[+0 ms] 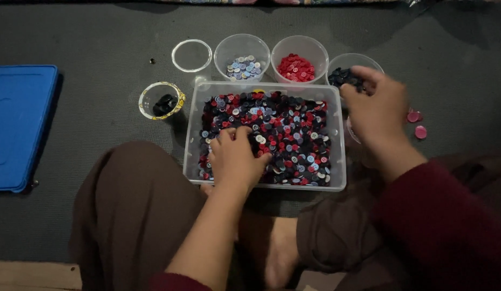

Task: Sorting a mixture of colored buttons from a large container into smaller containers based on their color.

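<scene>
Clear plastic tub (336,140) sits before my knees, full of mixed buttons (285,134). My left hand (235,157) rests curled on the heap, whether pinching one I cannot tell. My right hand (377,110) hovers bunched over the cup of dark buttons (344,73), its grip hidden too.

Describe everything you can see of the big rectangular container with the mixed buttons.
The rectangular container looks like clear plastic, with rounded corners and a thin rim. It sits flat on the dark grey mat, just in front of the person's crossed legs. It is open, no lid on it, and filled with a layer of mixed buttons: red, dark, pale blue and white. The left hand rests inside on the buttons.
</scene>
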